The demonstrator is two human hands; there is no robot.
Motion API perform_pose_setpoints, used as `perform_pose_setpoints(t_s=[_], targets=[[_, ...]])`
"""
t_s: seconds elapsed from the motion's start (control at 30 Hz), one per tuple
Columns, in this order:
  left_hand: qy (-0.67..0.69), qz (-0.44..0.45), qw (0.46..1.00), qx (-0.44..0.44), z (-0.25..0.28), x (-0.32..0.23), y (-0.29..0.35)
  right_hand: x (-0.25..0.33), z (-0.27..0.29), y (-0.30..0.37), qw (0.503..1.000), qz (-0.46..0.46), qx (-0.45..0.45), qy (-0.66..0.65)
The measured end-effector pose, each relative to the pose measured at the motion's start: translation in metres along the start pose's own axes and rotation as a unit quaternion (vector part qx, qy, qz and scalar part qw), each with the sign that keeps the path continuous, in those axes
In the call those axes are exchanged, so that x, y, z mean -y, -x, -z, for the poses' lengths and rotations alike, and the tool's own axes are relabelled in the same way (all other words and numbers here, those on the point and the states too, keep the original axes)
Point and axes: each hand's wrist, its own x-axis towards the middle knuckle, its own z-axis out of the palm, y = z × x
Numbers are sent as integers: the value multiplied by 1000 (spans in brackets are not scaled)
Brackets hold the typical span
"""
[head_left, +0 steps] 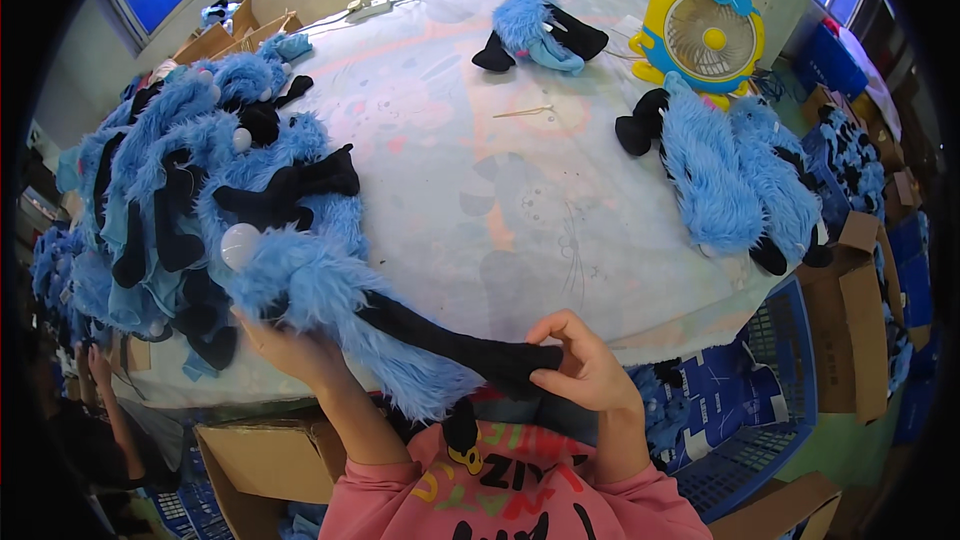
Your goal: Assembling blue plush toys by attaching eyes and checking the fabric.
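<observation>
An unstuffed-looking blue furry plush toy (405, 365) with black limbs and a white ball-shaped eye stretches across the near edge of the table. My left hand (292, 348) holds its head end from below, with most of the fingers hidden by fur. Between the thumb and fingers of my right hand (588, 365) is the end of its long black limb (455, 340), pulled out to the right. Another black limb end (460, 428) hangs down in front of my pink top.
A heap of similar plush toys (165, 175) covers the table's left side; several more lie right and at the back. A yellow-blue fan (700, 35) stands at the back right, a thin tool (523, 113) mid-table. Below are a carton (270, 460) and blue basket (785, 400). Someone's hand (98, 365) shows far left.
</observation>
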Motion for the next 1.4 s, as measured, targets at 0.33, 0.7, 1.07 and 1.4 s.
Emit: perform_pose_setpoints(t_s=[0.33,0.7,1.07,1.4], targets=[[29,11,903,429,-39,-31,56,-13,-32,-38,977,55,-196,62],[29,137,841,523,15,0,69,-36,-2,-37,950,-13,-259,-172],[-41,126,895,425,21,2,75,-38,-1,-41,953,-9,-260,-155],[-95,274,816,500,31,1,86,-21,-13,-67,947,-44,-280,-150]])
